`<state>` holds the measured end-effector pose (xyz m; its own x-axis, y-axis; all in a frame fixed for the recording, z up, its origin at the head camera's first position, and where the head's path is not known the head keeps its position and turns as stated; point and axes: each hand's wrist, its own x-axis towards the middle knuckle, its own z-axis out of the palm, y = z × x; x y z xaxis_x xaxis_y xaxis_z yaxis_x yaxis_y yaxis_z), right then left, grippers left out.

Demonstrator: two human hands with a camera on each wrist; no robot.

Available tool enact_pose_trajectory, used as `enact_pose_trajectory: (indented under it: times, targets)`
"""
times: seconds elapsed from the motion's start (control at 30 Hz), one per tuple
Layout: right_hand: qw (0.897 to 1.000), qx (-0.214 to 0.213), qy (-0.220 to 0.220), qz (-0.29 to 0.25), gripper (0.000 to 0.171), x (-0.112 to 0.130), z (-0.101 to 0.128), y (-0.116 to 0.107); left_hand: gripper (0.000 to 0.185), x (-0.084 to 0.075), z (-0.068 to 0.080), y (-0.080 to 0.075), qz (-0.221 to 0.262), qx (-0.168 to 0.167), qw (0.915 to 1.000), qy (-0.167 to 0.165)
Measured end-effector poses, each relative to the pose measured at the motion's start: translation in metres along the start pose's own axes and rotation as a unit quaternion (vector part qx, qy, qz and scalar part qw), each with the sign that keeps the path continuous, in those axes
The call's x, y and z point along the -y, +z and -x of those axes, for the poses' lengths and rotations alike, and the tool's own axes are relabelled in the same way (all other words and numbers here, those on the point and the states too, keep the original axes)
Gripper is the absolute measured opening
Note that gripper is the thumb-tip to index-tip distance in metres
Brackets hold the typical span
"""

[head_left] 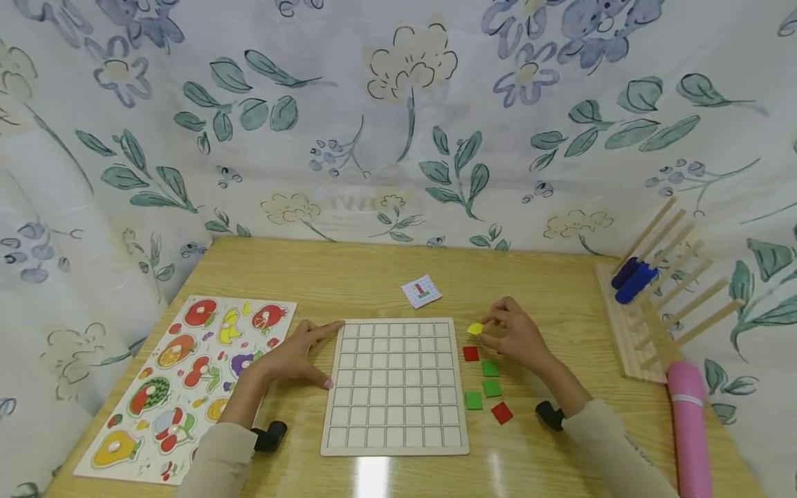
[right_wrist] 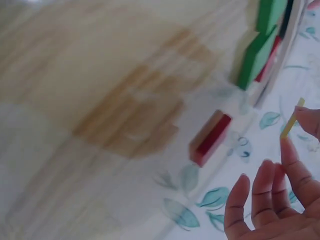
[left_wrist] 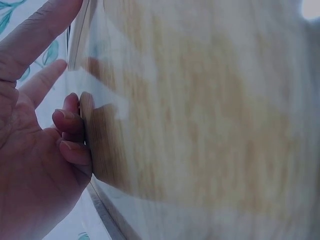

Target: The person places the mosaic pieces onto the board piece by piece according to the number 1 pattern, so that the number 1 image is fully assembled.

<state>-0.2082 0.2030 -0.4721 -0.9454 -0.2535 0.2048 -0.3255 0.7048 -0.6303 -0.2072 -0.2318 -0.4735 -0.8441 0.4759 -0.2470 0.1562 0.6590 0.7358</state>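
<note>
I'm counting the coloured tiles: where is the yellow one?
In the head view the yellow tile is pinched in the right hand, just right of the grid board and above the red tile.

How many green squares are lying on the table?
3. One green square lies just under the right hand, a second right below it, a third lower left, beside the grid board. The hand could hide more.

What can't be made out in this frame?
- Card, head view: its print is too small to read.
- Left hand, left wrist view: the table is motion-blurred, and the grid board is not identifiable.
- Yellow tile, right wrist view: seen edge-on, partly covered by fingers, so its shape is unclear.
</note>
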Motion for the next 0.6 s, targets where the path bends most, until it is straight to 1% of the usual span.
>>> enact_pose_trajectory:
  times: [0.2,0.4,0.6]
  targets:
    - [0.999,0.016,0.001,-0.030,0.023,0.017,-0.003,0.006,0.112,0.001,-0.002,0.001,-0.007,0.002,1.0000,-0.002]
    - [0.998,0.026,-0.011,-0.058,0.018,0.033,-0.008,0.018,0.112,-0.001,-0.001,0.000,-0.009,-0.001,0.9999,-0.010]
    - [0.998,0.032,-0.045,-0.033,0.017,0.043,-0.015,0.028,0.112,0.000,0.000,-0.001,-0.012,-0.003,0.9999,-0.009]
